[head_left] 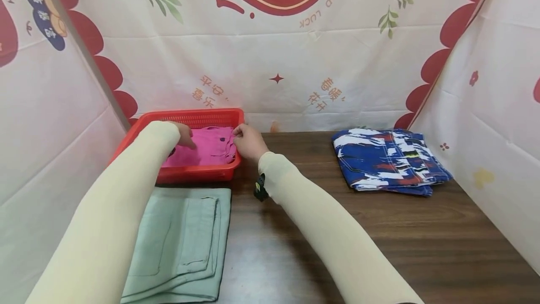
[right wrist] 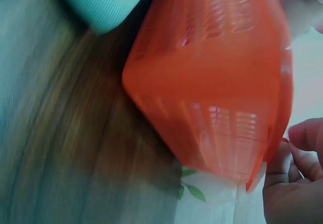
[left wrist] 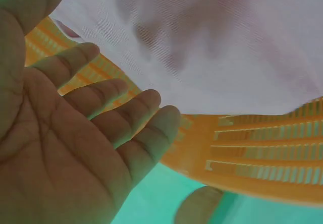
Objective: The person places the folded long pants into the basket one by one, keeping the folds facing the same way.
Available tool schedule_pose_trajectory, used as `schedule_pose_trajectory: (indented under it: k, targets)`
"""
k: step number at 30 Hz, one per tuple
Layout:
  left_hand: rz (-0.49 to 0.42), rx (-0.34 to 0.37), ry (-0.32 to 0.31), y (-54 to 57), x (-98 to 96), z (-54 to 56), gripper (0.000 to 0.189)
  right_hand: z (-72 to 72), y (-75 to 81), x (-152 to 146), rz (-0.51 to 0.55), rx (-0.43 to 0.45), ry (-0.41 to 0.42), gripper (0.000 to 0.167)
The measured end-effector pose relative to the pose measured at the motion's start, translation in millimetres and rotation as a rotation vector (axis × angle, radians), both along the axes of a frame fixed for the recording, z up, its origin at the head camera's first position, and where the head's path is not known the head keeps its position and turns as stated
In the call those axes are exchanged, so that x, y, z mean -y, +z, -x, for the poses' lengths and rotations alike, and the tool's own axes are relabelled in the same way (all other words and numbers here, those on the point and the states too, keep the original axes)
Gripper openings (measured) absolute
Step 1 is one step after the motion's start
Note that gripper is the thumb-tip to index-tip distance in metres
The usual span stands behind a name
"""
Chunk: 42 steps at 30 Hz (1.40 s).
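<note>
A folded pink garment (head_left: 206, 147) with a dark button lies in a red plastic basket (head_left: 211, 172) with slotted walls. My left hand (head_left: 184, 136) is over the garment's left side, its fingers loosely extended. In the left wrist view, that hand (left wrist: 75, 118) shows its palm and spread fingers beside the cloth (left wrist: 212, 57), holding nothing. At the basket's right end, my right hand (head_left: 251, 143) reaches over the rim and pinches the garment's right edge. From the right wrist, the thumb and fingers of this hand (right wrist: 298, 178) come together right at the basket rim (right wrist: 282, 82).
Folded pale green trousers (head_left: 181, 243) lie on the wooden table (head_left: 295, 229) in front of the basket. Folded blue, white and red patterned jeans (head_left: 384, 158) sit at the back right. Printed cloth (head_left: 270, 55) walls in the table at the back and sides.
</note>
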<state>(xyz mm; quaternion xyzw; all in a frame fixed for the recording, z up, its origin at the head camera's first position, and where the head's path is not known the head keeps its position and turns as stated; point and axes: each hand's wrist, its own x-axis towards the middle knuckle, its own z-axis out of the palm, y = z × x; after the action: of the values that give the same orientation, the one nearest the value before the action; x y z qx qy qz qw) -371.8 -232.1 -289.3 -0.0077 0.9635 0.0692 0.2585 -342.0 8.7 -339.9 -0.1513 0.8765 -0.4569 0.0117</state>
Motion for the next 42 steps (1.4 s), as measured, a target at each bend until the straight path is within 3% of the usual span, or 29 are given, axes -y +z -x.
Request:
schedule_pose_trajectory:
  k: [4,7,9,15,18,21,25,28,32,36,38,42]
  targets:
    - [-0.055,0.024,0.032,-5.9,15.2,5.8,0.087,-2.9,-0.1,-4.2,0.084,0.011,-0.075,0.020]
    - [-0.082,0.018,0.066,-7.3,21.6,6.2,0.088,-1.9,-1.1,-8.2,0.077,-0.007,-0.118,0.021]
    - [-0.093,0.022,0.067,-7.7,25.3,4.7,0.087,-1.5,-1.6,-10.7,0.054,0.016,-0.118,0.023]
    - [-0.145,0.106,0.147,-8.6,34.5,-3.8,0.086,0.7,-6.4,-13.4,-0.021,0.164,-0.065,0.027]
    - [-0.140,0.106,0.185,-2.9,32.1,-10.6,0.086,1.3,-8.3,-12.8,-0.016,0.177,-0.059,0.028]
    - [-0.143,0.090,0.284,10.8,20.6,-22.7,0.087,-0.5,-8.0,-13.4,0.003,0.175,-0.057,0.027]
    - [-0.169,0.054,0.521,30.5,2.3,-44.8,0.098,-4.8,-7.6,-13.2,0.074,0.229,-0.048,0.026]
    - [-0.181,0.027,0.591,39.1,-7.3,-55.7,0.108,-6.4,-8.3,-11.9,0.125,0.266,-0.046,0.026]
    - [-0.164,0.016,0.560,42.5,-14.9,-60.8,0.109,-5.9,-11.9,-8.9,0.169,0.275,-0.051,0.025]
    - [-0.160,0.027,0.547,39.0,-14.6,-57.6,0.106,-3.3,-16.5,-6.6,0.195,0.281,-0.056,0.024]
    - [-0.152,0.047,0.529,34.5,-10.7,-52.7,0.107,-2.1,-18.3,-6.2,0.212,0.287,-0.057,0.024]
    - [-0.120,0.128,0.462,15.0,4.8,-30.5,0.109,-0.5,-20.6,-7.0,0.248,0.300,-0.059,0.025]
